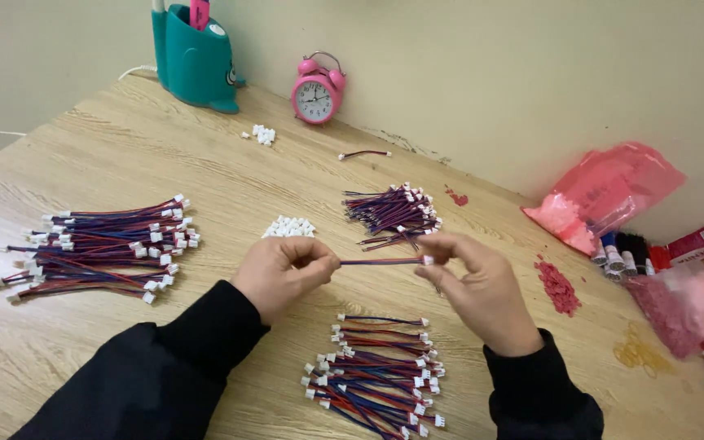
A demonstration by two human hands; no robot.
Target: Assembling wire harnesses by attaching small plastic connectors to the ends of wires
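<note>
- I see both hands raised just above the wooden table, with black sleeves to the wrists.
- Left hand: fingers pinched together on the left end of a short red-and-blue wire lead.
- Right hand: thumb and forefinger clamped on the lead's right end, at the white connector.
- The lead is stretched level between the two hands, clear of the tabletop.
- Just below the hands: a pile of finished leads with white plugs on both ends.
- Beyond the hands: a smaller bundle; beside it, a little heap of loose white connectors.
- Far left: a larger bundle, well apart from the hands.
- At the wall: a pink alarm clock and a teal holder.
- Right edge: pink plastic bags, with red bits spilled beside them.
</note>
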